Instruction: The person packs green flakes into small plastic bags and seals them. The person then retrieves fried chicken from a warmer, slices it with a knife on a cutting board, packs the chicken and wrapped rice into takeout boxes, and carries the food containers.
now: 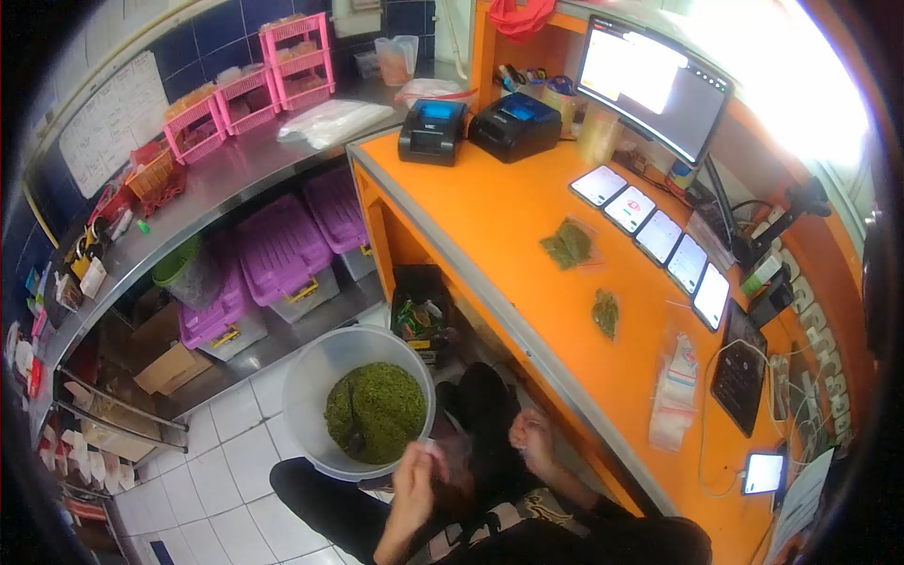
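Note:
My left hand (411, 485) is closed near the rim of a big translucent tub (299, 414), pinching what looks like a clear plastic bag (456, 456) above my lap. Fingers curled together, my right hand (534, 438) is beside the orange desk's edge; anything in it is too small to make out. Chopped green herb (384, 405) lies in the tub, with a dark spoon (356, 440) resting in it. On the desk are two clear bags of green herb, the larger bag (568, 245) and the smaller bag (605, 314), plus a pile of flat zip bags (674, 400).
Several phones (659, 235) line the orange desk (490, 231), with a monitor (654, 89), two black printers (513, 127) and a tablet (739, 372). Purple-lidded boxes (282, 245) stand under the steel counter (226, 151). A black crate (421, 315) is beyond the tub.

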{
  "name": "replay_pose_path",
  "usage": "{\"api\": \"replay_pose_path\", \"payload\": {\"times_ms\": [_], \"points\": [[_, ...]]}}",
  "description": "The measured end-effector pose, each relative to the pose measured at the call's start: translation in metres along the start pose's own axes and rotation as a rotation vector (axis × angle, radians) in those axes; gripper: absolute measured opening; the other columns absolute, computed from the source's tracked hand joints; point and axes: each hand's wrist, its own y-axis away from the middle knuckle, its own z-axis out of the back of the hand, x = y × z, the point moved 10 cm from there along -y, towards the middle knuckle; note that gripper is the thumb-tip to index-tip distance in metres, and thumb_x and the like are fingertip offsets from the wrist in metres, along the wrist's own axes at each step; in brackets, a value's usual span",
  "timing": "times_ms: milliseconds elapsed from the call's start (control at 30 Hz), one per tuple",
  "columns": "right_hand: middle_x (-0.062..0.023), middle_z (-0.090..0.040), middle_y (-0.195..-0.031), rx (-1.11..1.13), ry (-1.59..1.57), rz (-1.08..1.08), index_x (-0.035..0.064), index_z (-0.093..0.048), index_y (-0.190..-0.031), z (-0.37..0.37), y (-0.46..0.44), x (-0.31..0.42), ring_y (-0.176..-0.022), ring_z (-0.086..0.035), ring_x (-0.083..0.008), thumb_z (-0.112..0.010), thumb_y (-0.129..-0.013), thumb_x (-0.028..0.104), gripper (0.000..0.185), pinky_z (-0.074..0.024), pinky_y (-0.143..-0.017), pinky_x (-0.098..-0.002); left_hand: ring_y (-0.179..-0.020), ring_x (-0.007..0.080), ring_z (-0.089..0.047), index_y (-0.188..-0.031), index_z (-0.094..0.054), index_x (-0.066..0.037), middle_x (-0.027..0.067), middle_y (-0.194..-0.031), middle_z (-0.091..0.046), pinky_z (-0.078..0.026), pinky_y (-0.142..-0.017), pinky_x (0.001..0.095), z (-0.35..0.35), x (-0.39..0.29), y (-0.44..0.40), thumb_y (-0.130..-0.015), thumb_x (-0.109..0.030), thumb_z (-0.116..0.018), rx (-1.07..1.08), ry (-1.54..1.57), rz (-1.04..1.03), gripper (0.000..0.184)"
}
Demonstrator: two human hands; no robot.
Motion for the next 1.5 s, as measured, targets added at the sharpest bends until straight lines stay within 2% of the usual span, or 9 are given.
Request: {"api": "replay_pose_path", "payload": {"times_ms": [100, 167, 233, 300, 500, 967, 1100, 1233, 1500], "points": [[0.0026, -0.038, -0.059, 0.339, -0.286, -0.18, 0.0077, -0.043, -0.072, -0.076, 0.014, 0.002, -0.049, -0.033, -0.006, -0.039, -0.086, -0.003, 0.019, -0.0293, -0.045, -0.0225, -0.073, 0.0146, -0.054, -0.094, -0.061, 0.002, 0.0079, -0.089, -0.053, -0.047, -0.07, 0.0275, 0.036, -0.091, -0.005, -0.094, -0.003, -0.048, -0.221, -0.547, -0.51, 0.014], [0.003, -0.04, -0.06, 0.483, -0.298, -0.052, 0.0071, -0.045, -0.071, -0.118, 0.019, 0.028, -0.05, -0.036, -0.0058, -0.049, -0.092, 0.003, 0.021, -0.0286, -0.045, -0.0219, -0.078, 0.0159, -0.058, -0.094, -0.065, 0.003, 0.0089, -0.089, -0.056, -0.047, -0.072, 0.0274, 0.063, -0.109, -0.014, -0.089, 0.003, -0.055, -0.33, -0.493, -0.481, 0.011], [0.0028, -0.043, -0.061, 0.524, 0.335, 0.382, 0.0059, -0.047, -0.072, -0.165, 0.036, 0.08, -0.051, -0.043, -0.0062, -0.061, -0.091, 0.01, 0.024, -0.0293, -0.045, -0.0217, -0.08, 0.0157, -0.059, -0.096, -0.066, 0.003, 0.0081, -0.089, -0.058, -0.047, -0.073, 0.026, 0.081, -0.123, -0.027, -0.088, 0.003, -0.059, -0.363, -0.482, -0.454, 0.011], [-0.0005, -0.048, -0.061, 0.524, 0.54, 0.513, 0.0039, -0.053, -0.076, -0.203, 0.054, 0.108, -0.055, -0.051, -0.0111, -0.067, -0.087, 0.009, 0.019, -0.0374, -0.05, -0.0237, -0.082, 0.0155, -0.06, -0.097, -0.066, 0.003, 0.0073, -0.089, -0.059, -0.048, -0.074, 0.0247, 0.088, -0.128, -0.036, -0.086, 0.004, -0.062, -0.389, -0.474, -0.435, 0.012], [-0.0097, -0.058, -0.076, 0.361, 0.638, 1.008, 0.0004, -0.059, -0.089, -0.278, 0.05, 0.142, -0.07, -0.06, -0.0214, -0.071, -0.081, 0.007, 0.015, -0.0476, -0.067, -0.0313, -0.08, 0.0111, -0.061, -0.096, -0.067, 0.003, 0.0048, -0.087, -0.063, -0.048, -0.072, 0.0228, 0.094, -0.11, -0.044, -0.082, 0.004, -0.069, -0.371, -0.135, -0.423, 0.014], [-0.0078, -0.068, -0.081, 0.589, 0.62, 0.533, -0.0002, -0.067, -0.087, -0.293, -0.001, 0.072, -0.075, -0.064, -0.0105, -0.069, -0.079, 0.004, 0.009, -0.0488, -0.067, -0.0247, -0.08, 0.013, -0.061, -0.086, -0.066, 0.002, 0.0096, -0.092, -0.067, -0.05, -0.074, 0.0263, 0.125, -0.072, -0.058, -0.074, 0.007, -0.074, -0.305, 0.077, -0.433, 0.015], [-0.0109, -0.065, -0.077, 0.576, 0.765, 0.615, 0.002, -0.063, -0.081, -0.302, 0.002, 0.069, -0.068, -0.065, -0.0231, -0.07, -0.076, 0.004, 0.009, -0.0488, -0.061, -0.0298, -0.084, 0.0142, -0.061, -0.086, -0.065, 0.002, 0.0065, -0.089, -0.066, -0.048, -0.078, 0.0267, 0.135, -0.061, -0.058, -0.079, 0.003, -0.073, -0.337, 0.076, -0.406, 0.01], [-0.0117, -0.062, -0.071, 0.253, 0.809, 0.825, 0.0024, -0.06, -0.077, -0.288, -0.01, 0.086, -0.066, -0.063, -0.0294, -0.071, -0.071, 0.003, 0.013, -0.0479, -0.059, -0.0332, -0.082, 0.0122, -0.06, -0.087, -0.063, 0.002, 0.0044, -0.087, -0.063, -0.049, -0.074, 0.0242, 0.13, -0.058, -0.047, -0.082, 0.006, -0.068, -0.536, 0.127, -0.466, 0.008], [-0.0152, -0.059, -0.093, 0.319, 0.83, 0.915, -0.0009, -0.057, -0.077, -0.3, -0.004, 0.07, -0.074, -0.062, -0.0305, -0.063, -0.069, -0.011, 0.014, -0.0492, -0.064, -0.0344, -0.063, 0.0107, -0.055, -0.095, -0.055, 0.001, 0.0088, -0.086, -0.056, -0.046, -0.055, 0.0234, 0.147, -0.089, -0.033, -0.073, 0.007, -0.064, -0.831, -0.351, -0.544, 0.024]]}}
